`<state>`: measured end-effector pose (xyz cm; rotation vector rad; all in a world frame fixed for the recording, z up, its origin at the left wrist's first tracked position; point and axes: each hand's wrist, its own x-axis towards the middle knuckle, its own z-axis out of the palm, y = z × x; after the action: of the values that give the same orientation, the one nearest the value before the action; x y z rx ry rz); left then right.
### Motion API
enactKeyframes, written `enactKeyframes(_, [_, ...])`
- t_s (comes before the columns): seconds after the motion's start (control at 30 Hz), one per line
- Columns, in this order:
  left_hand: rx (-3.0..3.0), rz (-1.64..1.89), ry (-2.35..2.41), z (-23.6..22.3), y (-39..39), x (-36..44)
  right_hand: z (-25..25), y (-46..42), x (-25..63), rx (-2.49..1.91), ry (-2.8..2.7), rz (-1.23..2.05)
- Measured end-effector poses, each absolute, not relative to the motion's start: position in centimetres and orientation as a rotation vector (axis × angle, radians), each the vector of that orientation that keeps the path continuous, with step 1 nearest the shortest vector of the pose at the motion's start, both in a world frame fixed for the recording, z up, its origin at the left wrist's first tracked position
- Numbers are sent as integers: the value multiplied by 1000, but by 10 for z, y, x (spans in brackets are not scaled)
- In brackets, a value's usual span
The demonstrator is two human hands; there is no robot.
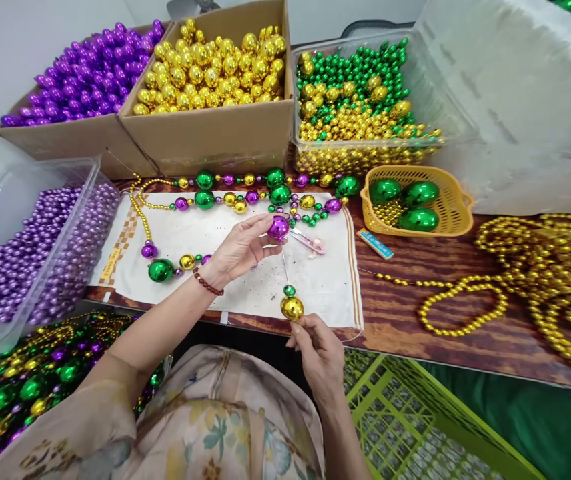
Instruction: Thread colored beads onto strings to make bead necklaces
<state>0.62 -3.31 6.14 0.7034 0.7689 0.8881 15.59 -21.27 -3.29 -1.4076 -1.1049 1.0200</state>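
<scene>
Between the thumb and fingers of my left hand point(245, 250) is a shiny purple bead point(279, 228), held above the white cloth point(245, 293). From that bead a thin needle or wire point(286, 263) runs down to a small green bead point(289, 291) and a larger gold bead point(292, 307). My right hand point(315, 343) pinches just below the gold bead; whether its fingertips hold the wire or the bead's end is hard to see. Behind the purple bead lies a pink-handled cutter point(310, 241). A beaded strand point(205, 199) in purple, green and gold curves across the cloth.
Along the back stand boxes of purple beads point(95, 73) and gold beads point(215, 67), plus a clear bin point(365, 143). A yellow basket point(458, 200) holds large green beads. Gold bead strings point(555, 280) pile up at right. A lilac bead bin point(93, 173) is at left.
</scene>
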Motion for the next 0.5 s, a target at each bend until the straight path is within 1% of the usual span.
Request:
enactKeyframes(0.17, [770, 872, 735, 63, -38, 10, -36, -212, 152, -1418, -1067, 1018])
enactKeyframes(0.5, [1028, 969, 687, 76, -66, 21, -38, -201, 138, -1334, -999, 917])
